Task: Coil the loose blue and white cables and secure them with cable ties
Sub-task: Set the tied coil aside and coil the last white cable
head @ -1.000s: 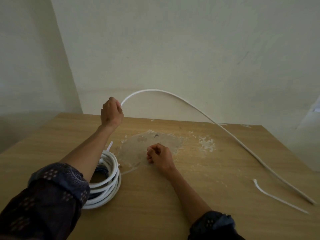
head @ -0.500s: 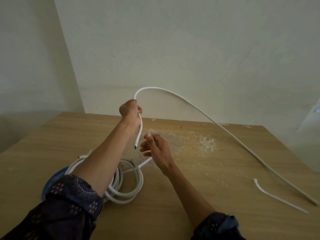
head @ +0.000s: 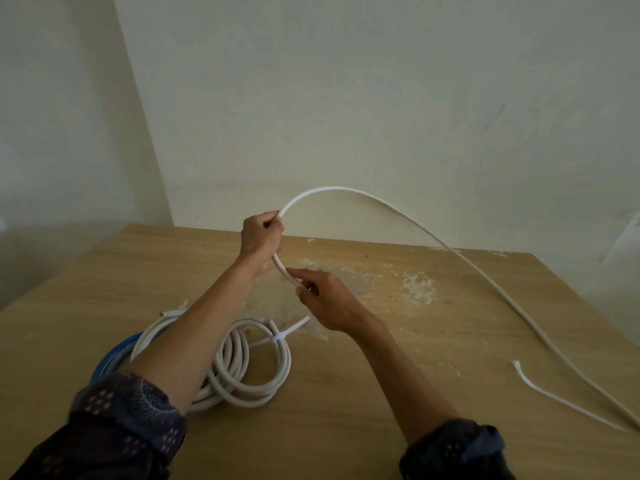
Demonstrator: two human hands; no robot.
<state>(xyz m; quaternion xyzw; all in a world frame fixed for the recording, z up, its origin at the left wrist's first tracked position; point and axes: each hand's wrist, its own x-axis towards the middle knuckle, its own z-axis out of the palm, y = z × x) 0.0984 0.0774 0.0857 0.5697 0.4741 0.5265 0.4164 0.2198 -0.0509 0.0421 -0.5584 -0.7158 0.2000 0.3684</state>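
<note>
White cable (head: 450, 251), loose, arches from the frame's centre down to the lower right across the bench (head: 415, 358). Left hand (head: 259, 237) fingers grip it near its end; right hand (head: 325, 303) fingers pinch the tip just below. Best to feed even, untwisted loops into the left grip, each matching the last. Counted: one loose cable, one tied white coil (head: 228, 372), one blue coil (head: 107, 358), one cable tie (head: 291, 336), and one short white strip (head: 540, 389) at lower right.

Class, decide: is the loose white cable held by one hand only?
No: the left hand grips the cable up high, and the right hand pinches its end just below.
</note>
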